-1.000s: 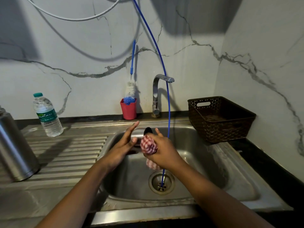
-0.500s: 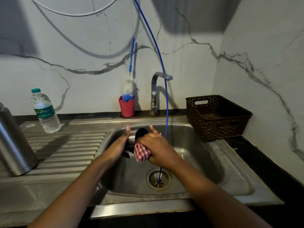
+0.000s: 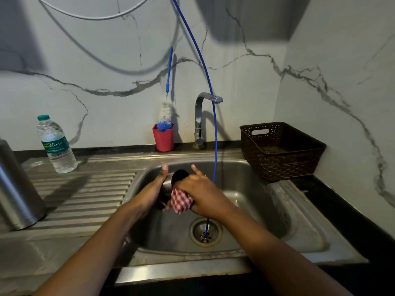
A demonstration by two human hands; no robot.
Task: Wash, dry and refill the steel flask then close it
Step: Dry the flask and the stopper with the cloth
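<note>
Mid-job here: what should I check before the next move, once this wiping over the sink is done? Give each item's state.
1. Right hand grips red-and-white checked cloth against dark round object: ok.
2. Left hand holding that object: cannot tell, fingers partly hidden.
3. Chrome tap shows no running water: ok.
4. Object fully dry: cannot tell.
5. Tall steel flask upright on ribbed steel drainboard: ok.
6. Capped clear plastic water bottle upright on the drainboard: ok.
</note>
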